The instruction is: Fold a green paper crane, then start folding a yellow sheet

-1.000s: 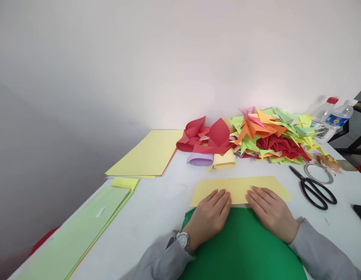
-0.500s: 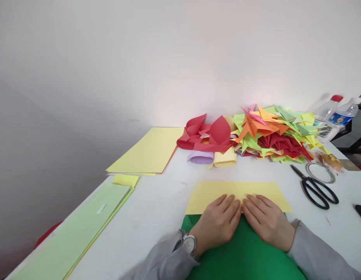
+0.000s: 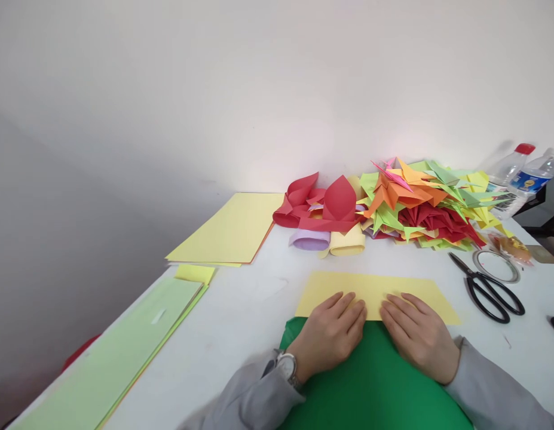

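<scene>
A sheet of yellow paper (image 3: 375, 285) lies on the white table in front of me, its near edge against something green. My left hand (image 3: 334, 329) rests on the left half of its near edge, fingers stretched out and pressed down on the paper. On the right half, my right hand (image 3: 418, 331) lies the same way, fingers extended and close together. A small gap of paper shows between the two hands. Both thumbs are mostly hidden. A watch (image 3: 286, 365) is on my left wrist, below a grey sleeve.
Black scissors (image 3: 487, 289) and a tape roll (image 3: 496, 266) lie to the right. Behind are folded paper shapes (image 3: 420, 203), red paper pieces (image 3: 339, 203) and bottles (image 3: 525, 179). Yellow sheets (image 3: 227, 230) and green paper strips (image 3: 119, 346) lie on the left of the table (image 3: 241, 298).
My hands have moved apart along the near edge of the yellow paper, widening the gap between them. The view has shifted slightly.
</scene>
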A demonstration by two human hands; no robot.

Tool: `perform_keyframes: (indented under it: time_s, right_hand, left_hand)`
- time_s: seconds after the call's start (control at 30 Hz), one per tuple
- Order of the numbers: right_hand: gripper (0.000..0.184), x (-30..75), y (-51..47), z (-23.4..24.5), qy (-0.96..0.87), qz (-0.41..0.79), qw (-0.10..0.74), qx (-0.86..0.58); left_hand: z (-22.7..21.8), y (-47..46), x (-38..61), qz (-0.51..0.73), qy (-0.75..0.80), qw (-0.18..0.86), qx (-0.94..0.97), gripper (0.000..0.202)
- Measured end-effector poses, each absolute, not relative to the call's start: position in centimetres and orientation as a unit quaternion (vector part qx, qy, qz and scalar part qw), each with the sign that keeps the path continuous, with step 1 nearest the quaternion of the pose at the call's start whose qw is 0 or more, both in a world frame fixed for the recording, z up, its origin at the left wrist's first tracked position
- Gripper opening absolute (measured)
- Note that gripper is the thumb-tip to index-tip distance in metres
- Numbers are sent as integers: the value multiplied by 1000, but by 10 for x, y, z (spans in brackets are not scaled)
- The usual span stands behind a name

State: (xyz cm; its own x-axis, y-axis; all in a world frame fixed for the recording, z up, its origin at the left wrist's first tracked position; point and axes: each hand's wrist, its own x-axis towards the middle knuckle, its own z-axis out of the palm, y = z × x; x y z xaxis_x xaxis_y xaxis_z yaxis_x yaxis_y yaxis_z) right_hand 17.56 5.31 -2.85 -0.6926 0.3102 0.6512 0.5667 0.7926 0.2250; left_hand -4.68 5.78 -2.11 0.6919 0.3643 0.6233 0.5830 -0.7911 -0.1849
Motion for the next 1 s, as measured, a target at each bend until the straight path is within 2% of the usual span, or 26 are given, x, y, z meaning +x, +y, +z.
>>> perform_keyframes:
  time_s: [1.0]
  right_hand:
    - [22, 185, 60, -26, -872, -182, 339, -304]
  left_hand:
    - [-22, 74, -69, -281, -317, 208, -882, 20]
